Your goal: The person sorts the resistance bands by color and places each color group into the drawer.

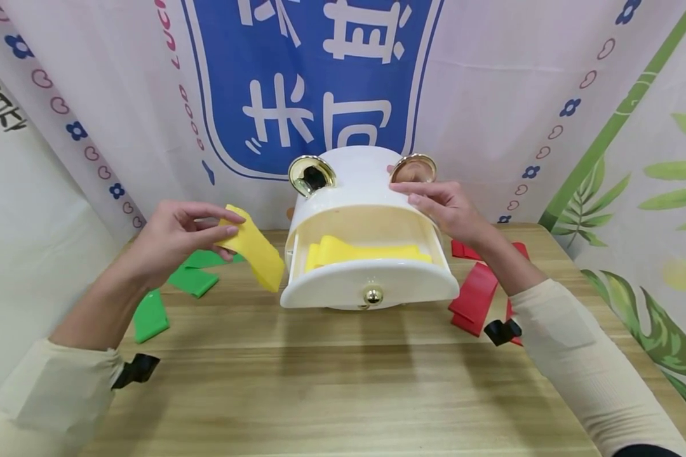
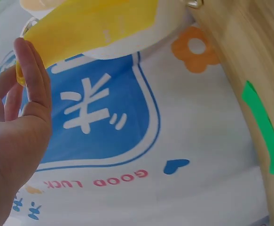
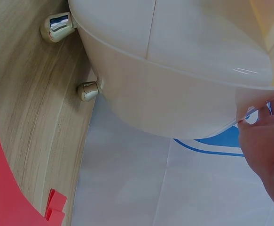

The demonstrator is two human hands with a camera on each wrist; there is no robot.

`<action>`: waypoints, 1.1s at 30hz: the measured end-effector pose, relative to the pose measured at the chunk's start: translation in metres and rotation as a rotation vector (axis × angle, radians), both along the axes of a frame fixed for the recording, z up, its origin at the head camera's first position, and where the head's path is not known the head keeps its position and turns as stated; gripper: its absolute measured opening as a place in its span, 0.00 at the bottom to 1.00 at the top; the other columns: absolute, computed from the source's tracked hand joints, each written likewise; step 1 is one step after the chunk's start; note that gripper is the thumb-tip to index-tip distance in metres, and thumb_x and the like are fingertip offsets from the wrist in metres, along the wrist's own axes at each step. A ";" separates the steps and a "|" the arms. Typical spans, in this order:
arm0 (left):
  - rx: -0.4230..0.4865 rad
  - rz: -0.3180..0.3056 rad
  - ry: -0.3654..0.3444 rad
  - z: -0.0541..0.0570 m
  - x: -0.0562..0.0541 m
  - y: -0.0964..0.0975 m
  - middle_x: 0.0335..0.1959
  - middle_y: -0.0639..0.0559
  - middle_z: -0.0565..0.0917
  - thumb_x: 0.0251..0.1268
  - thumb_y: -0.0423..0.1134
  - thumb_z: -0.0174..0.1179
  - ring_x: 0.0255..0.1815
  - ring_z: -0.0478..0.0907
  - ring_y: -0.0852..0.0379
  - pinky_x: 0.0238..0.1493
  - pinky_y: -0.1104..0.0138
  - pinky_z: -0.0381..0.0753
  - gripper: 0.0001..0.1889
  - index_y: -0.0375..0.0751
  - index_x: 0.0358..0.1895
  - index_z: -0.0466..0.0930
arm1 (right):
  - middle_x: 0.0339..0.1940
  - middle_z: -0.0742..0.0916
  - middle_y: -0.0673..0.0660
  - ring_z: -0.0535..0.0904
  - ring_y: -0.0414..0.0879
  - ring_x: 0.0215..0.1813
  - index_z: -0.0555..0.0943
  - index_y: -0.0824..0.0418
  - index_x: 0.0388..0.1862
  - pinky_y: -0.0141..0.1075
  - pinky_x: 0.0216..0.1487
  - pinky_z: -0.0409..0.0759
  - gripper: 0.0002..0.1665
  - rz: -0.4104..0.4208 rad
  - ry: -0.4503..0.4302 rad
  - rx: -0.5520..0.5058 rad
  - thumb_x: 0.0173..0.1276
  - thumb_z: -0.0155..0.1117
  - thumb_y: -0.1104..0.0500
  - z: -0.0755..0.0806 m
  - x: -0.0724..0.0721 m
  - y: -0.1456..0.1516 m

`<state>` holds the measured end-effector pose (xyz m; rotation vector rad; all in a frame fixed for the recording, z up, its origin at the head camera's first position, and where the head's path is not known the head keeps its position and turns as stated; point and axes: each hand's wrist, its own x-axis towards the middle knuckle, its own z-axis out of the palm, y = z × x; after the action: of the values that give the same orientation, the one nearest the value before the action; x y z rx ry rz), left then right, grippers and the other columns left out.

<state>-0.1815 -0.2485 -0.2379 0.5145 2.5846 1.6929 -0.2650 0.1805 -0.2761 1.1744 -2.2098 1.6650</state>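
My left hand (image 1: 174, 238) pinches a flat, flexible yellow band (image 1: 257, 251) between thumb and fingers. The band hangs down to the right, its lower end beside a white drawer box (image 1: 354, 178) with two round gold ears. In the left wrist view the band stretches across the top, in front of the box. The box's drawer (image 1: 349, 285), with a gold knob, is pulled out, and more yellow bands (image 1: 366, 251) lie folded in it. Fairly straight fingers of my right hand (image 1: 448, 203) rest on the box top by its right ear (image 1: 414, 170).
Green bands (image 1: 151, 316) lie on the wooden table (image 1: 331, 393) left of the box. Red bands (image 1: 474, 295) lie to its right, partly under my right forearm. A printed cloth (image 1: 491, 114) hangs close behind. Gold feet (image 3: 87, 91) hold the box off the table.
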 end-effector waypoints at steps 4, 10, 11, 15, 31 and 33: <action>0.077 0.018 0.016 0.007 0.003 0.005 0.45 0.53 0.89 0.71 0.30 0.65 0.34 0.89 0.52 0.37 0.63 0.89 0.08 0.37 0.49 0.89 | 0.50 0.91 0.48 0.87 0.48 0.34 0.81 0.71 0.63 0.33 0.37 0.87 0.20 -0.005 -0.010 0.003 0.77 0.53 0.68 0.000 0.000 -0.001; 0.285 -0.002 0.035 0.016 0.010 0.009 0.42 0.48 0.90 0.68 0.24 0.66 0.31 0.89 0.53 0.35 0.67 0.88 0.10 0.40 0.46 0.91 | 0.47 0.91 0.48 0.86 0.47 0.32 0.80 0.72 0.63 0.32 0.36 0.86 0.20 0.001 -0.008 -0.002 0.76 0.53 0.68 0.000 0.000 -0.001; 0.313 -0.004 0.047 0.017 0.010 0.010 0.42 0.48 0.90 0.68 0.24 0.65 0.29 0.88 0.54 0.35 0.68 0.88 0.10 0.39 0.46 0.91 | 0.47 0.91 0.49 0.86 0.47 0.32 0.80 0.72 0.63 0.32 0.35 0.86 0.20 0.003 -0.006 -0.003 0.76 0.53 0.68 0.000 0.000 -0.001; 0.411 -0.021 0.105 0.024 0.013 0.015 0.41 0.45 0.89 0.67 0.21 0.64 0.25 0.84 0.54 0.33 0.71 0.86 0.11 0.34 0.47 0.91 | 0.46 0.91 0.49 0.86 0.47 0.31 0.80 0.73 0.63 0.32 0.35 0.86 0.20 0.011 -0.005 -0.010 0.76 0.53 0.69 0.000 0.000 -0.001; 0.539 -0.141 0.243 0.055 0.018 0.051 0.45 0.35 0.87 0.69 0.17 0.58 0.29 0.83 0.50 0.27 0.69 0.84 0.11 0.24 0.47 0.87 | 0.44 0.91 0.52 0.85 0.47 0.30 0.80 0.73 0.63 0.32 0.34 0.86 0.20 0.019 -0.015 -0.015 0.77 0.53 0.69 -0.003 -0.002 0.000; 0.548 -0.157 0.261 0.057 0.018 0.057 0.44 0.34 0.87 0.68 0.17 0.58 0.29 0.83 0.50 0.26 0.69 0.84 0.10 0.24 0.46 0.87 | 0.45 0.91 0.51 0.85 0.47 0.30 0.80 0.73 0.63 0.32 0.34 0.86 0.20 0.023 -0.013 -0.020 0.76 0.53 0.69 -0.003 -0.002 0.000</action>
<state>-0.1632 -0.1919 -0.1809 0.9789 2.1123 2.4090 -0.2669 0.1807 -0.2788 1.1927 -2.1900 1.7039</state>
